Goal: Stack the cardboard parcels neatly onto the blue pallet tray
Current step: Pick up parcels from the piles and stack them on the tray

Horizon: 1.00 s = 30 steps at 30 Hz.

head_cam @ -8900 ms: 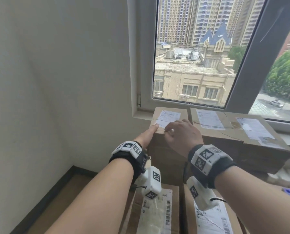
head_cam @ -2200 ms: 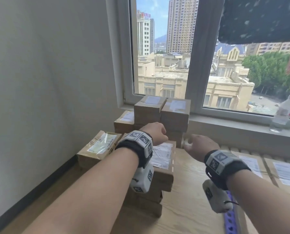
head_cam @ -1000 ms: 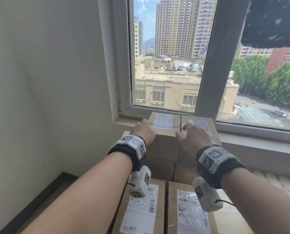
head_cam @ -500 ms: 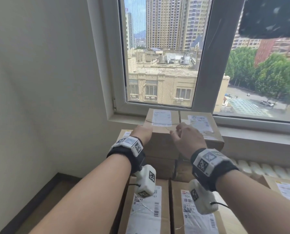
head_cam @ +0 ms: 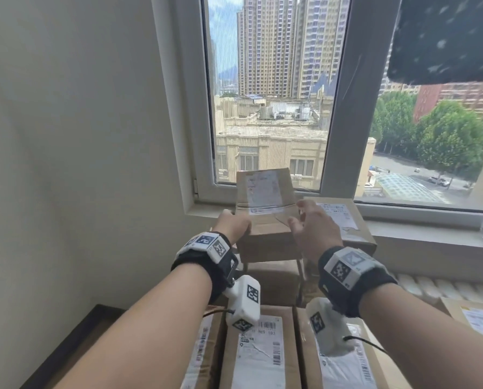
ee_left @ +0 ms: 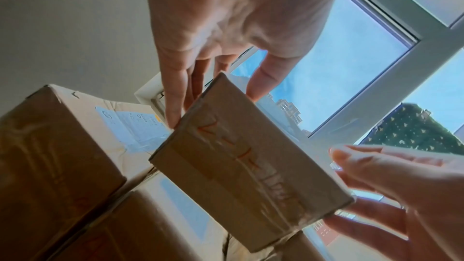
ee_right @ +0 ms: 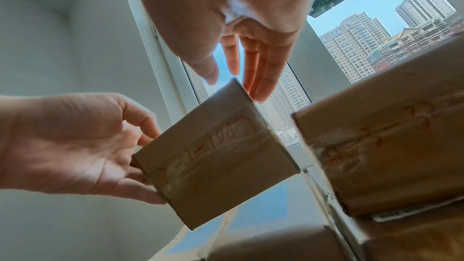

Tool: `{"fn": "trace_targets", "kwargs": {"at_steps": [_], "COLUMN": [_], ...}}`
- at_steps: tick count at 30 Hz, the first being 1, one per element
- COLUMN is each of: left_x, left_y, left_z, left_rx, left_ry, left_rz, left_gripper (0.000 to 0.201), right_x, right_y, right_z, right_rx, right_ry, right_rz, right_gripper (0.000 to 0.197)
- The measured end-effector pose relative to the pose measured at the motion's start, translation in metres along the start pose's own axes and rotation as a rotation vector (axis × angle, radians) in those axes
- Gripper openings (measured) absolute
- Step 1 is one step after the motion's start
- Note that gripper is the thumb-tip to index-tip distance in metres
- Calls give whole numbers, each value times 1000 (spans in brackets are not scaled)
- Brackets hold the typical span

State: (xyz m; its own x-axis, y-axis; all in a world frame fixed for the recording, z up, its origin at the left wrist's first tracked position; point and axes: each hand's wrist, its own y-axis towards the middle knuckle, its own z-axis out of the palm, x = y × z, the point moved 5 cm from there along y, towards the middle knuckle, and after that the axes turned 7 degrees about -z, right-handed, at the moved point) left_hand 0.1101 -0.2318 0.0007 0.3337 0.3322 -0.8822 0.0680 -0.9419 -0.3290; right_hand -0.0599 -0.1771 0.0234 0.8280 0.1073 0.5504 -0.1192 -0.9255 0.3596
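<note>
Fingers of my left hand curl round the left end of a small cardboard parcel, thumb on its labelled top. My right hand presses the right end with straight, spread fingers. The parcel is held tilted, far edge raised in front of the lower frame of the window. Stacked parcels lie beneath the window.

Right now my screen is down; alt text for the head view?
Two hands hold a tilted cardboard parcel above a stack of labelled parcels under a window. The left hand grips its left edge; the right hand presses its right side.
</note>
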Motion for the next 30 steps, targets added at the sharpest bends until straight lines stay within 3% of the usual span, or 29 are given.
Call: {"fn": "trace_targets", "kwargs": {"at_steps": [4, 8, 16, 18, 21, 22, 25, 30], "left_x": [0, -6, -7, -8, -10, -9, -3, 7], "left_y": [1, -7, -25, -33, -41, -41, -38, -57], "left_z": [-15, -31, -36, -37, -34, -32, -23, 0], "left_rx": [-10, -13, 101, 118, 175, 193, 232, 333], "left_ry": [-19, -77, -178, -197, -224, -225, -211, -173], "left_rz": [16, 82, 130, 144, 184, 193, 194, 237], "left_gripper": [96, 91, 118, 108, 62, 63, 106, 95], "right_x": [5, 11, 16, 18, 20, 20, 15, 3], "right_y": [-1, -4, -18, -24, -34, -38, -53, -89], "right_z": [-1, -7, -27, -34, -43, -45, -54, -69], "right_rx": [17, -7, -48, -77, -112, -115, -144, -162], "right_ry": [27, 16, 52, 70, 97, 109, 98, 132], "right_rz": [17, 5, 19, 18, 29, 35, 46, 156], "right_gripper": [44, 40, 35, 34, 30, 28, 23, 21]}}
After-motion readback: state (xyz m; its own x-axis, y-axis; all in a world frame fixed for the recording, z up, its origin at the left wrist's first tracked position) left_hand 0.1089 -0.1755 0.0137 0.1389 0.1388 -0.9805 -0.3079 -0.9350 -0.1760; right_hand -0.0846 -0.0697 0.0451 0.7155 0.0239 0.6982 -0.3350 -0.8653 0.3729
